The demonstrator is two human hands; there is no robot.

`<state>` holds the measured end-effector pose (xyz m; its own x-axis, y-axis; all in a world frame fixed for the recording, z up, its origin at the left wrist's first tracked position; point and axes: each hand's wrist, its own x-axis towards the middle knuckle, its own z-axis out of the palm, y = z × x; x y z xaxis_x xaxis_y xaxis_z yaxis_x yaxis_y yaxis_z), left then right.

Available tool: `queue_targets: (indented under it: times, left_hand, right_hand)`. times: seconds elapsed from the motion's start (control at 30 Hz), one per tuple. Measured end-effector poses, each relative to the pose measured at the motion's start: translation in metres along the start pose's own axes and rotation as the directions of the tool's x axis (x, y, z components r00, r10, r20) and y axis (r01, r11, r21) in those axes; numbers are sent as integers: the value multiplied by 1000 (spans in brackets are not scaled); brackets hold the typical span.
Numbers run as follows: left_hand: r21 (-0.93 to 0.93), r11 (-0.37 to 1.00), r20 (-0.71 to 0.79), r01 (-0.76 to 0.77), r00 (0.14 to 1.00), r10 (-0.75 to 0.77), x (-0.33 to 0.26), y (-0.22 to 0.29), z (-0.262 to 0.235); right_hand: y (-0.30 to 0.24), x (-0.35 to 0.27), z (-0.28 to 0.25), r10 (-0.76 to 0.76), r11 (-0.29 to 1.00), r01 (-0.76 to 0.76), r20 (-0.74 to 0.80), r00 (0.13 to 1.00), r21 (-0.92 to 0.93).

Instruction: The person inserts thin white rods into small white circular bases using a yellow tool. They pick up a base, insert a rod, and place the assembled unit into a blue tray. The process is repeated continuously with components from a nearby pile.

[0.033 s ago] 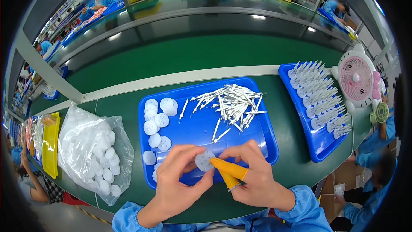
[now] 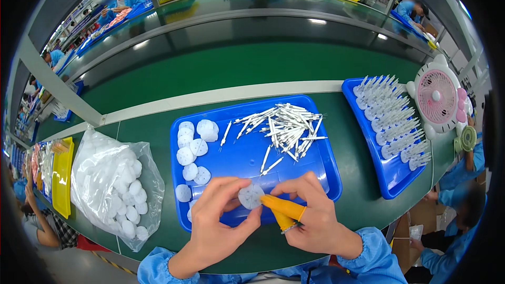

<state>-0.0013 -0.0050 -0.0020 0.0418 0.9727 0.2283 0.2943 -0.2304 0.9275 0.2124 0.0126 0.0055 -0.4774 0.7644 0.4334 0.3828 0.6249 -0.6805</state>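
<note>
Between the thumb and forefinger of my left hand is a thin, translucent white disc with small marks or holes in it. My right hand, with yellow covers on some fingers, is closed at the disc's right edge, a covered fingertip pressing there. Whether anything else is inside that hand is hidden. Both hands are over the near side of a blue tray. More white discs lie along the tray's left side. A heap of thin white sticks with fine wire-like ends fills its back right.
Left of the tray lies a clear bag of white discs, beside a yellow tray. At the right, a blue tray holds rows of discs with upright sticks, near a pink-and-white fan. A green belt runs behind; people sit around.
The disc has tilted slightly to face up more, and the covered fingertip of my right hand has shifted a little right toward its edge.
</note>
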Motion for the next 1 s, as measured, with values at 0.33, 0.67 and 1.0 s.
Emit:
queue_targets:
  times: [0.33,0.67,1.0]
  left_hand:
    - [60,998,93,18,995,-23,0,4,-4]
    - [63,998,87,9,996,-14,0,3,-3]
    - [67,997,50,-48,998,45,-2,5,2]
  right_hand:
    - [-6,3,0,24,998,-26,38,999,57]
    - [-3,2,1,-14,1000,14,-7,1000,5]
    - [3,1,0,12,999,-13,-29,999,-35]
